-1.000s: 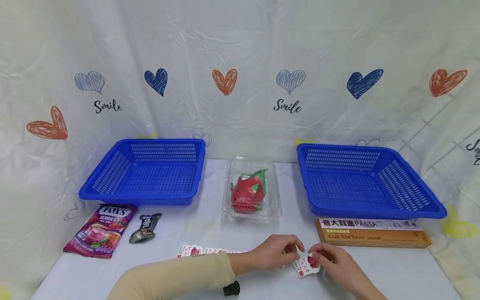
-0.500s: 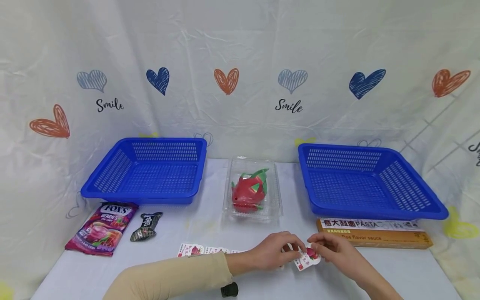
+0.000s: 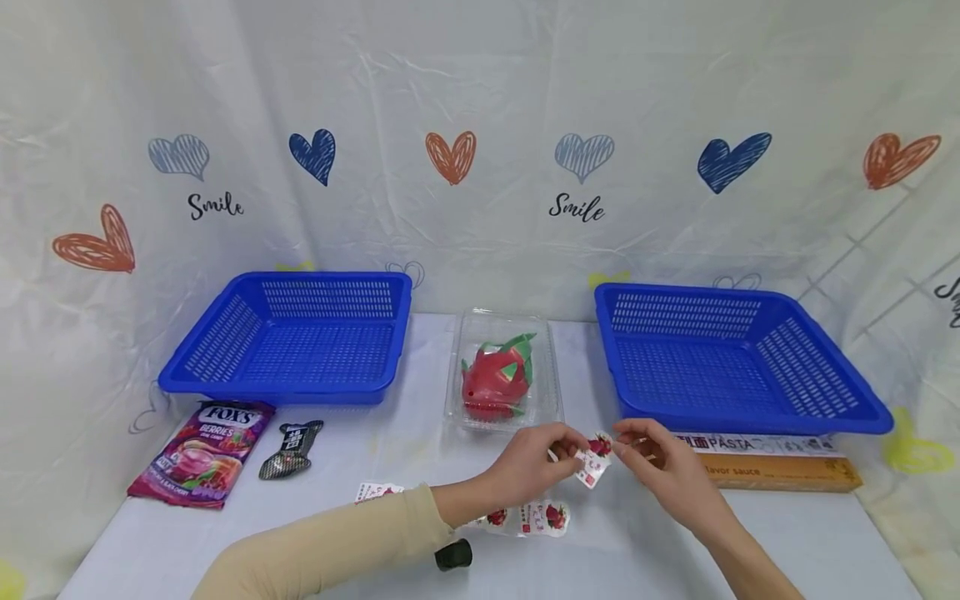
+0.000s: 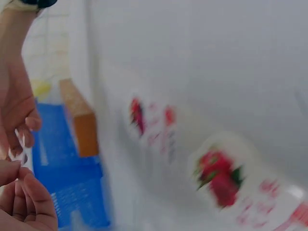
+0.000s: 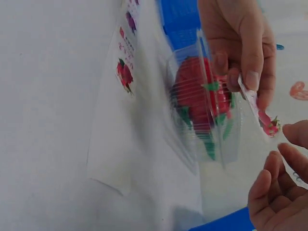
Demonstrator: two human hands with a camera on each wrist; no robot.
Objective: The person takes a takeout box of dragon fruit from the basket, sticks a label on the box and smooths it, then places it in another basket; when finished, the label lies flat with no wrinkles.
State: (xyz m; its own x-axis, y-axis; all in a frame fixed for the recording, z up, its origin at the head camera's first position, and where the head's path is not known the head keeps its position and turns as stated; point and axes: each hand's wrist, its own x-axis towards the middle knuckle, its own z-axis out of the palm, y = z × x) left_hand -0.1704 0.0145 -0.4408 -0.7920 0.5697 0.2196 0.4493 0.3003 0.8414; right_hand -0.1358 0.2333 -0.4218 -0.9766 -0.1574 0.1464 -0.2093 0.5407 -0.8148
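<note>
My left hand (image 3: 528,458) pinches a small white sticker (image 3: 595,461) printed with a dragon fruit, between thumb and fingers. My right hand (image 3: 667,471) is just to its right, with thumb and forefinger parted near the sticker's edge. In the right wrist view the sticker (image 5: 260,113) slants from the left hand (image 5: 245,53) toward the right fingertips (image 5: 294,134). Below the hands lies a strip of matching stickers (image 3: 543,518), partly hidden by the left forearm. Behind them a red and green dragon fruit (image 3: 495,379) sits in a clear plastic box (image 3: 551,417).
Two blue baskets stand at the back, one left (image 3: 285,392) and one right (image 3: 750,417). A pasta box (image 3: 780,471) lies before the right one. A berry candy bag (image 3: 202,454) and a black wrapped packet (image 3: 291,450) lie at left. A dark object (image 3: 453,554) shows by the left forearm.
Both hands have moved up and away from the body, toward the plastic box, with the sticker. The strip's right end has come into view, and the right fingers have parted from the sticker.
</note>
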